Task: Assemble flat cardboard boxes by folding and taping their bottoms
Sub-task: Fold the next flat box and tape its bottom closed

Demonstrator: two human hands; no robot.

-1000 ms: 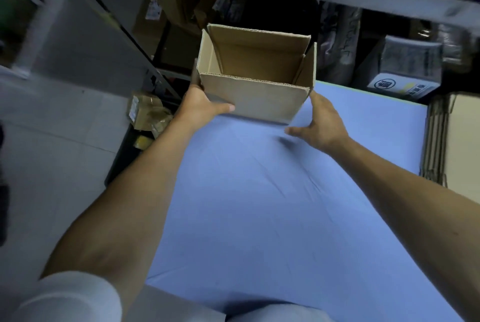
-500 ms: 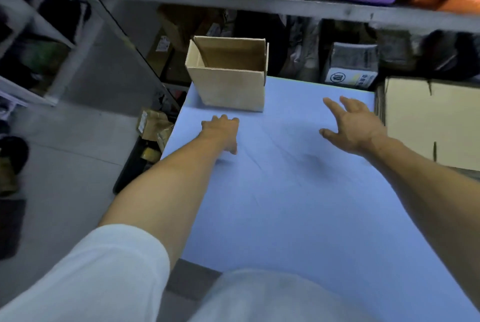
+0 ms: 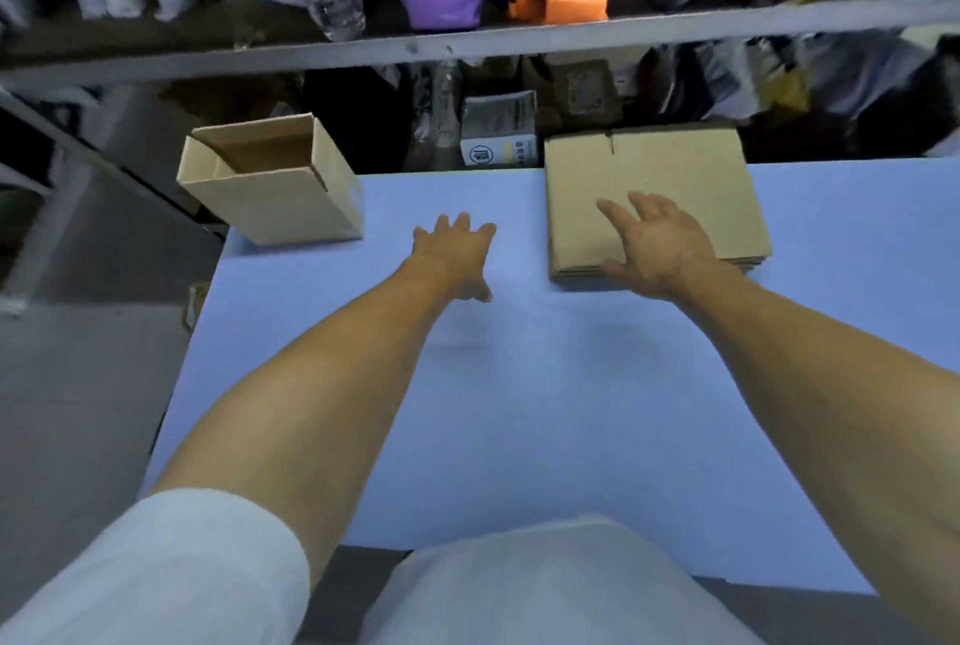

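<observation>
The right hand (image 3: 662, 246) reaches over the near left part of the stack (image 3: 675, 176) of flat boxes, its fingers spread wide and fairly straight, gripping nothing. Its fingertips lie over the top sheet toward the stack's left half, and the heel of the hand sits over the stack's near edge; whether the palm presses the cardboard or hangs just above it cannot be told. The left hand (image 3: 457, 254) is stretched out over the bare table (image 3: 519, 410), fingers splayed wide, thumb pointing down toward the near side, holding nothing. It lies between the box (image 3: 280, 192) and the stack, apart from both.

The stack lies along the table's far edge, right of the middle, its far side reaching slightly past that edge. It is plain brown corrugated card, several sheets thick as seen at its near edge, with a short slit showing in the top sheet near the far side.

The box stands at the table's far left corner, upright, its top open and its flaps standing up, partly overhanging the corner. It is the same brown card, and its inside looks dark.

A shelf (image 3: 467, 46) crowded with goods runs behind the table.
</observation>
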